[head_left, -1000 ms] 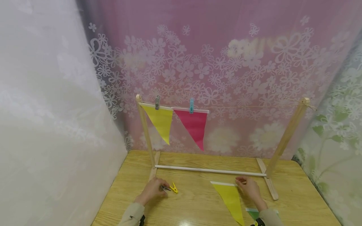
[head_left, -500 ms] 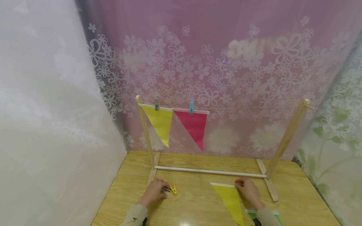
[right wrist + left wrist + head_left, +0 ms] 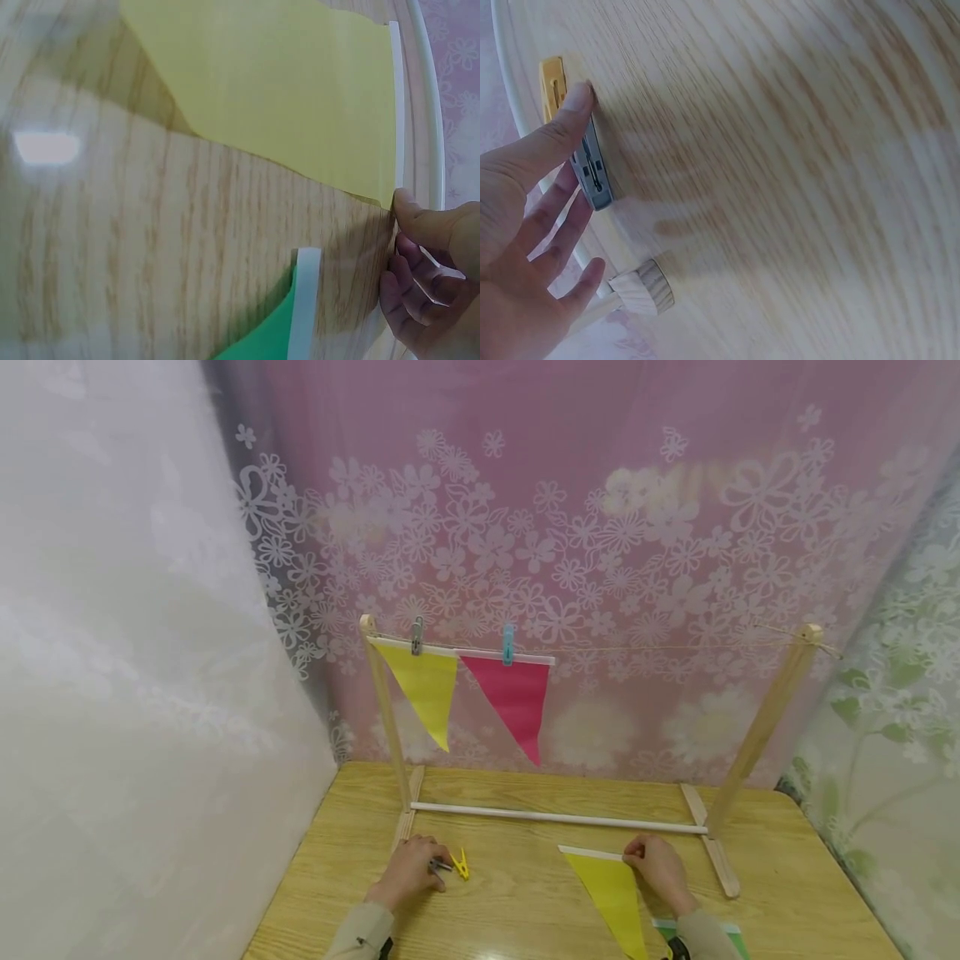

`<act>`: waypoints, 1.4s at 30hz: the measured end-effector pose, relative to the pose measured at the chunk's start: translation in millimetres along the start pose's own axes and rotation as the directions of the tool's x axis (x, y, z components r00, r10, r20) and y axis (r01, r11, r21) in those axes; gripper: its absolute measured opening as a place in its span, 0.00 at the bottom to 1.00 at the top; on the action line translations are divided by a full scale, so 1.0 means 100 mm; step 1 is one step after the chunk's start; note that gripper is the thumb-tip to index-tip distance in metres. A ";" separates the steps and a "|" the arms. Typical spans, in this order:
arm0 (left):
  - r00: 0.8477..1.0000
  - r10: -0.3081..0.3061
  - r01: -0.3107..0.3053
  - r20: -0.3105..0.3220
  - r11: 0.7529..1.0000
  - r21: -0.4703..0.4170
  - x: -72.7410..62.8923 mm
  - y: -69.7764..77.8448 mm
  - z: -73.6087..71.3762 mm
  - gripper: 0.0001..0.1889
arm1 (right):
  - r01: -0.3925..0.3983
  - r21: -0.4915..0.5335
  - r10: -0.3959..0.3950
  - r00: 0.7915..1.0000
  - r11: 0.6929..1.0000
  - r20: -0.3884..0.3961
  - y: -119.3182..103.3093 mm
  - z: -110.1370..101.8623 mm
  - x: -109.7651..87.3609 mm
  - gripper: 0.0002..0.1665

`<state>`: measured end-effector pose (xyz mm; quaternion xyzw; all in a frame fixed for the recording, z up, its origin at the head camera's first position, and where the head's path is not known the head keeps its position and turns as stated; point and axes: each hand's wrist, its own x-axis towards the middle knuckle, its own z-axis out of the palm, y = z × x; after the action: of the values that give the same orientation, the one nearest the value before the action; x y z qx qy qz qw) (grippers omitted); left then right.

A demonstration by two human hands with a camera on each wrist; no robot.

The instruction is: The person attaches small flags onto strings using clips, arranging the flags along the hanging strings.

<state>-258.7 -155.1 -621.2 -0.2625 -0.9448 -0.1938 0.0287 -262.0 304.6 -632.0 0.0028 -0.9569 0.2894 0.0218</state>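
Observation:
My left hand [image 3: 411, 870] pinches a grey clothespin [image 3: 595, 169] between thumb and fingers, low over the left part of the table. Just past the fingertips is a yellow clothespin [image 3: 461, 864]. With thumb and fingers, my right hand [image 3: 660, 870] pinches the right end of the white top band on a yellow pennant [image 3: 606, 889]. That pennant's point hangs toward the near edge of the head view. Close to the right wrist lies a green pennant [image 3: 270, 330] with a white band, partly covered by the sleeve in the head view.
A wooden stand holds a string [image 3: 637, 648] between two posts. A yellow pennant [image 3: 423, 685] hangs there by a grey clothespin [image 3: 417, 637], beside a pink pennant [image 3: 513, 693] under a blue clothespin [image 3: 508, 645]. A white rod [image 3: 555, 817] joins the stand's feet, beyond both hands.
Both hands stay almost where they were, the left still holding the grey clothespin and the right the yellow pennant's corner. The yellow clothespin has turned slightly more upright in the head view.

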 end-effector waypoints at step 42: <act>0.995 -0.076 0.059 -0.066 0.972 -0.229 0.12 0.24 -0.16 0.12 | -0.022 0.251 0.001 0.997 0.968 0.083 -0.11 -0.21 -0.09 0.11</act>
<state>-257.6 -136.4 -595.9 -0.2243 -0.9232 -0.3108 0.0272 -252.0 307.0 -609.0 0.0120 -0.9125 0.4083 -0.0196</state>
